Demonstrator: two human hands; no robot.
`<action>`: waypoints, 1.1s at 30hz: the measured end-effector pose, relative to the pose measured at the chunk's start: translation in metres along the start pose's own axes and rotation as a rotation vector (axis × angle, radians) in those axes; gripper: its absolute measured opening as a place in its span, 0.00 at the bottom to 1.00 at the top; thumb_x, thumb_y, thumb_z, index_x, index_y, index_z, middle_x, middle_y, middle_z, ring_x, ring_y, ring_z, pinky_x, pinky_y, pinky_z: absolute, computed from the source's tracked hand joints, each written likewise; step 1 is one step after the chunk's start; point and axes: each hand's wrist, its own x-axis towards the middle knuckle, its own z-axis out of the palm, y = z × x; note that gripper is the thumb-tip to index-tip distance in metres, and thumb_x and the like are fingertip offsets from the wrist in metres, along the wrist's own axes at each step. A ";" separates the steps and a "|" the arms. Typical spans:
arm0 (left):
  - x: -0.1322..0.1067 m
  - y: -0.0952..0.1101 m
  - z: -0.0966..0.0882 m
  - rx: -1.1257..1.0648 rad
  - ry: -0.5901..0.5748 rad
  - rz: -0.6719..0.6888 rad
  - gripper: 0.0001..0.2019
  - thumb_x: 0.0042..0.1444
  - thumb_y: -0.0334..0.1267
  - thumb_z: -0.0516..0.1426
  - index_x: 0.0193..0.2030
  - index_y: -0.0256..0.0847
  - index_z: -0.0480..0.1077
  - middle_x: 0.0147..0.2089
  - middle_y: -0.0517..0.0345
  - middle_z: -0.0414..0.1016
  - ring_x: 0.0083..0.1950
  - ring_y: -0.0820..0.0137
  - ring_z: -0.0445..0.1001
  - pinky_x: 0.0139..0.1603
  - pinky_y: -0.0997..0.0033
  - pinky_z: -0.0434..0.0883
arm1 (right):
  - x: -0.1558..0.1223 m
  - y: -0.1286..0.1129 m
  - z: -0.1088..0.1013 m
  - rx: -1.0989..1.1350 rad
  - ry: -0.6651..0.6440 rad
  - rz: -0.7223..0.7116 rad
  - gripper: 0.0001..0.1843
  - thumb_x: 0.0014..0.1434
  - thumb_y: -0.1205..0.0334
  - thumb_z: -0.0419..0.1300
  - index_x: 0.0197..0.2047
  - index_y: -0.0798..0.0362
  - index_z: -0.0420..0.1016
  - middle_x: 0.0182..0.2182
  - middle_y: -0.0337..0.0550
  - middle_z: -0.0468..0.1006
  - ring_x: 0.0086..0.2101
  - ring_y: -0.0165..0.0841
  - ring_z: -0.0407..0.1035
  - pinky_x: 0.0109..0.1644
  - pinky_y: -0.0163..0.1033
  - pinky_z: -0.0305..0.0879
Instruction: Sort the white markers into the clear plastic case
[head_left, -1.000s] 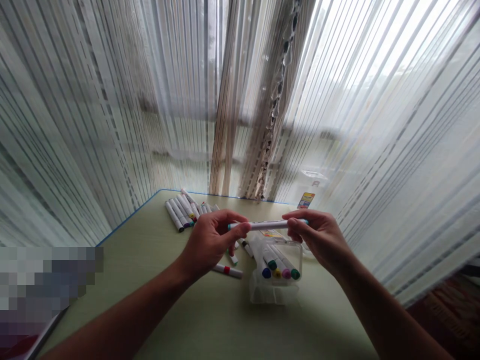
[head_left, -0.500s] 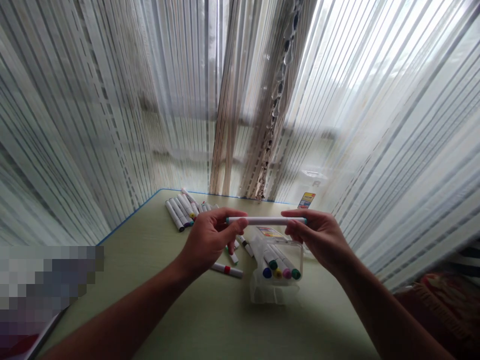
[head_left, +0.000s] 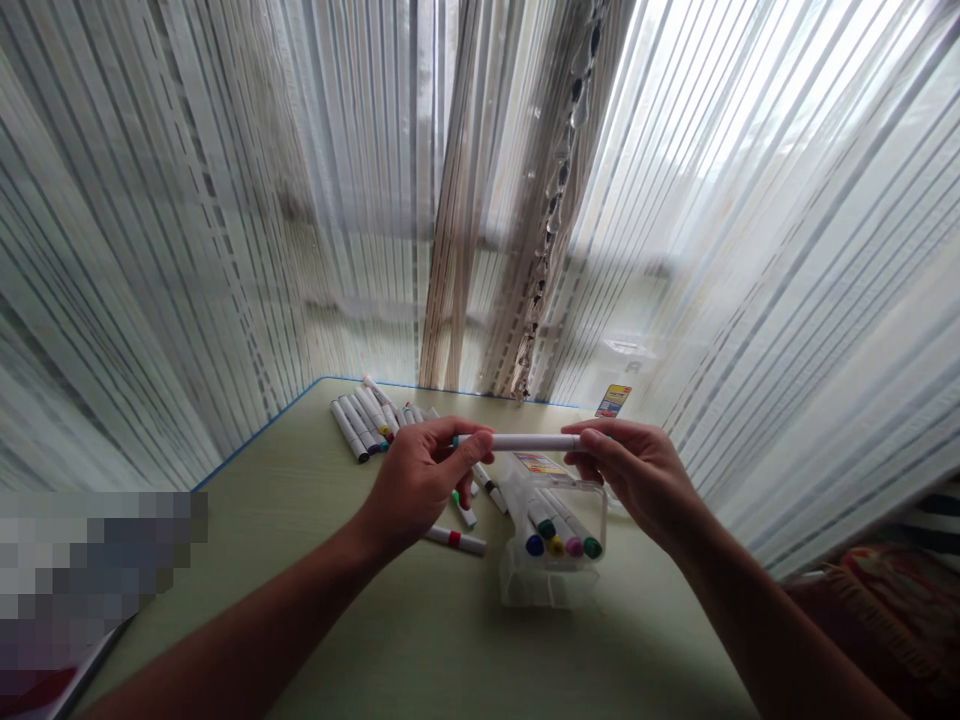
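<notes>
A white marker (head_left: 534, 442) is held level above the table, one end in each hand. My left hand (head_left: 420, 480) pinches its left end, where a teal tip shows past the thumb. Around the right end, the fingers and thumb of my right hand (head_left: 637, 470) are closed, hiding that tip. Below and between the hands lies a clear plastic case (head_left: 551, 590) with several markers in it, their blue, yellow, pink and green ends facing me. A white marker with a red band (head_left: 455, 540) rests on the table left of the case.
Several white markers (head_left: 360, 425) lie in a group at the back left of the green table (head_left: 300, 520). More are partly hidden behind my left hand. A clear lid with a label (head_left: 613, 400) stands at the back right. String curtains (head_left: 360, 200) hang behind the table.
My right thumb has moved up onto the marker's right end, and the teal tip there is now covered. My left hand and the marker have stayed nearly still.
</notes>
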 end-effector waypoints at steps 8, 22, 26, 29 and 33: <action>-0.003 0.001 -0.001 0.083 -0.038 -0.003 0.15 0.56 0.43 0.66 0.43 0.33 0.77 0.22 0.66 0.69 0.19 0.79 0.67 0.18 0.81 0.69 | -0.001 0.001 -0.001 -0.086 0.057 0.048 0.13 0.46 0.58 0.78 0.37 0.51 0.87 0.23 0.42 0.80 0.22 0.26 0.68 0.24 0.29 0.63; 0.002 0.000 -0.001 -0.257 0.005 -0.048 0.15 0.59 0.41 0.62 0.48 0.32 0.76 0.35 0.52 0.80 0.19 0.77 0.68 0.17 0.74 0.72 | 0.001 -0.008 0.003 0.185 0.040 0.074 0.13 0.55 0.55 0.71 0.41 0.54 0.87 0.26 0.51 0.84 0.22 0.28 0.67 0.23 0.32 0.58; 0.003 0.000 -0.001 -0.272 0.001 -0.062 0.16 0.60 0.42 0.61 0.48 0.31 0.75 0.34 0.52 0.79 0.19 0.76 0.68 0.17 0.74 0.71 | 0.001 -0.007 0.002 0.182 0.045 0.068 0.14 0.56 0.55 0.70 0.42 0.54 0.87 0.26 0.51 0.84 0.22 0.29 0.67 0.23 0.33 0.58; 0.003 0.001 -0.001 -0.168 0.005 -0.049 0.15 0.58 0.42 0.63 0.46 0.31 0.76 0.33 0.54 0.78 0.19 0.77 0.68 0.17 0.75 0.71 | 0.001 -0.004 0.001 0.108 0.033 0.035 0.12 0.56 0.56 0.71 0.41 0.53 0.87 0.25 0.48 0.83 0.21 0.28 0.66 0.23 0.33 0.58; 0.001 0.003 0.000 -0.029 -0.011 -0.063 0.15 0.56 0.43 0.66 0.43 0.32 0.76 0.29 0.58 0.77 0.19 0.79 0.67 0.17 0.79 0.70 | 0.000 -0.001 -0.001 -0.016 0.036 0.023 0.10 0.52 0.58 0.74 0.38 0.53 0.86 0.23 0.44 0.81 0.21 0.28 0.65 0.23 0.33 0.60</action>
